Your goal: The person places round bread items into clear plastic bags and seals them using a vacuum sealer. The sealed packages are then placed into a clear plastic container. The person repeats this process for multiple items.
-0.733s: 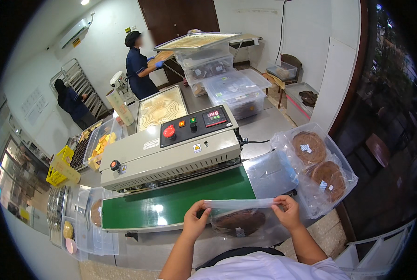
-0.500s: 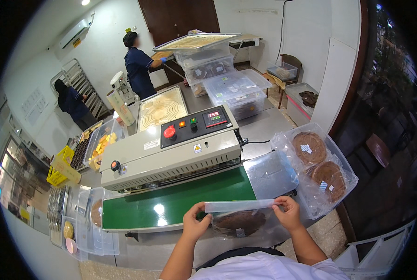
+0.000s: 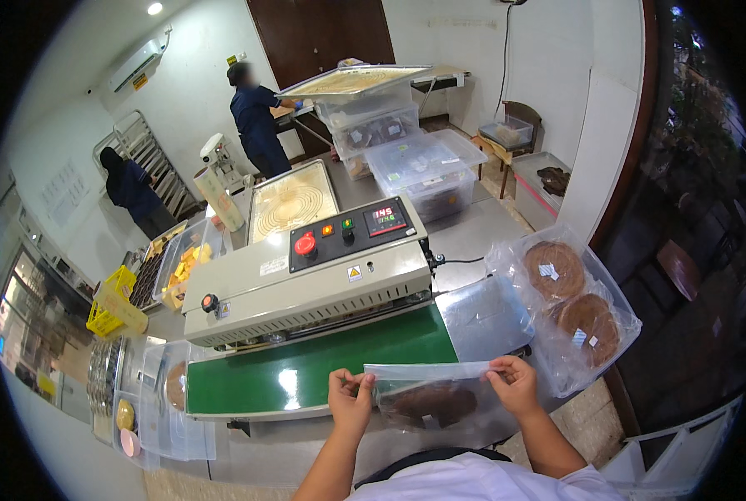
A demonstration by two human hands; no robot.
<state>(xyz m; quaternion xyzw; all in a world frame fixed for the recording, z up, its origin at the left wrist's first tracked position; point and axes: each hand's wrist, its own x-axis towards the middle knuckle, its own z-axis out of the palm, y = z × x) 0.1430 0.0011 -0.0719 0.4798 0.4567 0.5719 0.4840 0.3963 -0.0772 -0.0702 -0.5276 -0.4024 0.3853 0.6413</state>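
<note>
- The left hand (image 3: 351,402) has thumb and fingers pinched on the upper left corner of a clear plastic bag (image 3: 479,386).
- The right hand (image 3: 513,386) pinches the bag's upper right corner, well apart from the left hand.
- Stretched between the two hands, the bag has a nearly straight, cloudy top edge; below, its film is glossy, transparent and creased.
- Inside, below the level of the fingertips, sits a round, flat, dark brown disc (image 3: 436,402), with a small whitish packet (image 3: 427,420) near its lower edge.
- Just beyond and to the left of the left hand runs a green belt (image 3: 323,361), under a beige machine (image 3: 315,290).
- Beyond the right hand, farther right, a clear bin (image 3: 628,324) holds similar bagged discs (image 3: 555,275).
</note>
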